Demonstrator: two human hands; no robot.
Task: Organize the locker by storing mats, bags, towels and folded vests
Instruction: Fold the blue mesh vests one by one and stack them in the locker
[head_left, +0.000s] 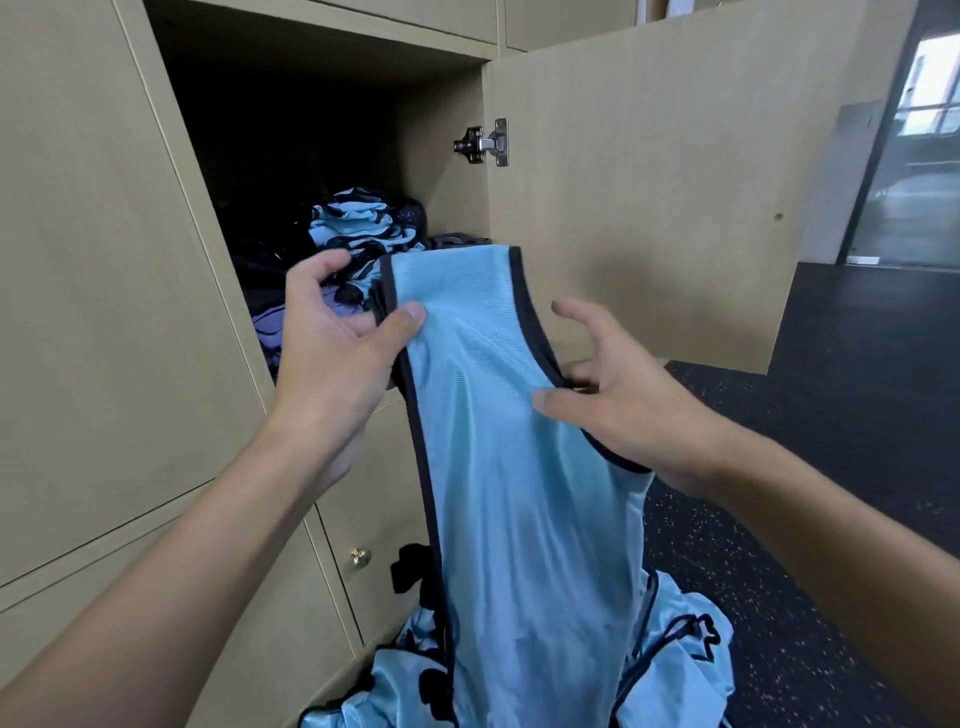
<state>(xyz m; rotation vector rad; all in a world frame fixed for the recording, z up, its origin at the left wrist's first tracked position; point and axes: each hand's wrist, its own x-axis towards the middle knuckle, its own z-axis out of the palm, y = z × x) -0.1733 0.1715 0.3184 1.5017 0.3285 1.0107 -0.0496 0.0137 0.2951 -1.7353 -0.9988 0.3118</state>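
The locker compartment (431, 182) stands open, free in its upper half above a heap of vests (358, 223) covering its floor. Its swung-out door (649, 208) walls the right side; a hanging blue vest (493, 415) crosses the lower front.

vest (498, 415): light blue mesh, dark navy binding, held lengthwise before the open locker (441, 156). crumpled vests (358, 223): same blue, piled inside near the locker's front edge. loose vest heap (675, 649): on the floor (805, 571) at the locker's base.
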